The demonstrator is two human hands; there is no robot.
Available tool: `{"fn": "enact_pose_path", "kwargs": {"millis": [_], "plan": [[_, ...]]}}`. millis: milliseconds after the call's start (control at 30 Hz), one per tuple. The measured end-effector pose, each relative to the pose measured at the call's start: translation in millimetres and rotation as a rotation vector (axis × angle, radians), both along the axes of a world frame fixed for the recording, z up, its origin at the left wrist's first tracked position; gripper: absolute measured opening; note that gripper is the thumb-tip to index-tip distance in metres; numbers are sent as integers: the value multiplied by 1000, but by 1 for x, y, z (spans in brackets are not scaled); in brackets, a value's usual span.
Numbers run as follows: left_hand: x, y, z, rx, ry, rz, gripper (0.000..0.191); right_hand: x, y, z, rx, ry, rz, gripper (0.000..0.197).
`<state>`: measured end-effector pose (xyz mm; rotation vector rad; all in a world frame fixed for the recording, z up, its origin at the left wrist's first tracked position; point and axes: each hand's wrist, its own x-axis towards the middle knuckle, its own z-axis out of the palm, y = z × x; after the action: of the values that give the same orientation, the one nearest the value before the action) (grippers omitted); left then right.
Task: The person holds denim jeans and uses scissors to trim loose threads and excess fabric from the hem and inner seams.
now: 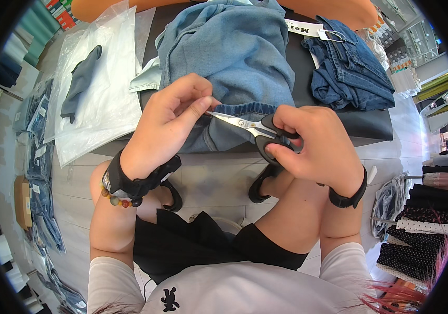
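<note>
Light-blue denim jeans (224,59) lie bunched on a black padded bench in front of me. Along their near side runs a darker blue, gathered hem edge (251,107). My left hand (173,114) pinches the fabric at the left end of that edge between thumb and fingertips. In my right hand (314,141) are small scissors (247,125) with black handles, thumb and fingers through the loops. The blades point left and look nearly closed, their tips right beside my left fingertips. What exactly lies between the tips is too small to tell.
On the left of the bench (357,125) lie clear plastic bags (118,98) with a grey cloth piece (80,84) on top. Folded dark-blue jeans (345,66) with a white tag (304,28) sit at right. Bagged denim (39,157) lines the floor at left; clothes (416,235) hang at right.
</note>
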<state>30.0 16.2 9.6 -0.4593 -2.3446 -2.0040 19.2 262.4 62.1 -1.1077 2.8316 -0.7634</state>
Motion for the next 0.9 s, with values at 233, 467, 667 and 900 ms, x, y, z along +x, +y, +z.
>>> {"fn": "enact_pose_path", "kwargs": {"millis": [233, 467, 667, 900], "plan": [[-5, -5, -1, -17, -46, -31, 5, -10, 10, -4, -38, -80, -40, 26], [-6, -1, -7, -24, -12, -63, 3, -15, 13, -8, -1, -135, -39, 31], [-5, 2, -8, -60, 44, 10, 4, -24, 6, -12, -239, -94, -107, 32], [-5, 3, -8, -20, 48, 63, 2, -43, -13, -50, -521, -543, 89, 32]]}}
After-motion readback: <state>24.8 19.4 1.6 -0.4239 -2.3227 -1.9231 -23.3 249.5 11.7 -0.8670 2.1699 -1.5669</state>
